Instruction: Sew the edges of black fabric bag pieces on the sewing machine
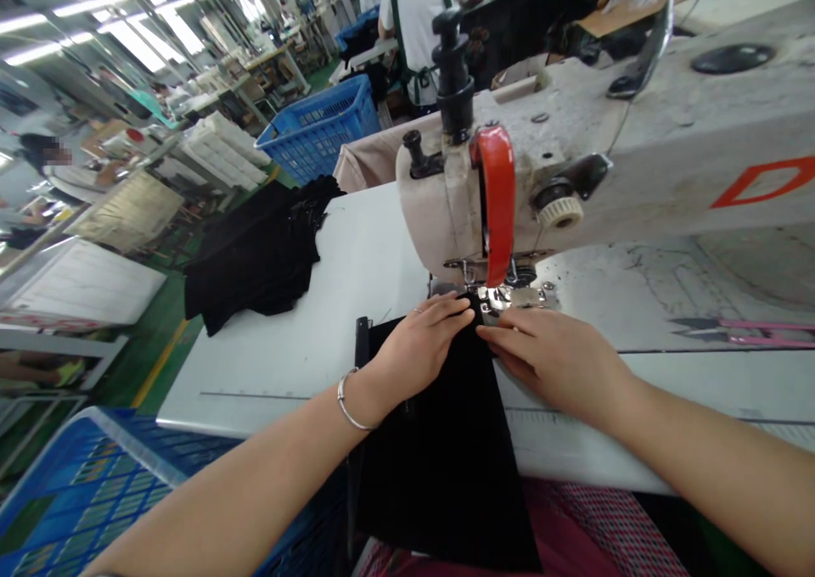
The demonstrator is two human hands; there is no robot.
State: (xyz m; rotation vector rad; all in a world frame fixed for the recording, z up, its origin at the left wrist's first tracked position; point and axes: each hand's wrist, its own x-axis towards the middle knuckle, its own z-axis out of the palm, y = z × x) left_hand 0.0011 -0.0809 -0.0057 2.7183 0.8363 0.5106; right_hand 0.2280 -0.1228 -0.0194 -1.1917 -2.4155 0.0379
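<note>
A long piece of black fabric [446, 467] runs from my lap over the table edge up to the sewing machine [439, 212]. My left hand [420, 339] lies on the fabric, fingers stretched forward, their tips just before the metal presser foot [493, 299]. At the fabric's right edge, my right hand [548, 352] has its fingers bent and their tips close together on the cloth. The needle is hidden behind the red guard [500, 204], and the fabric's far end is out of sight under the foot.
Black cloth pieces [261, 254] are piled at the table's left. Pink-handled thread snips [744, 333] lie on the right. One blue crate [115, 475] stands by my left arm, another blue crate [324, 123] beyond the table. A person in an apron [420, 25] stands behind the machine.
</note>
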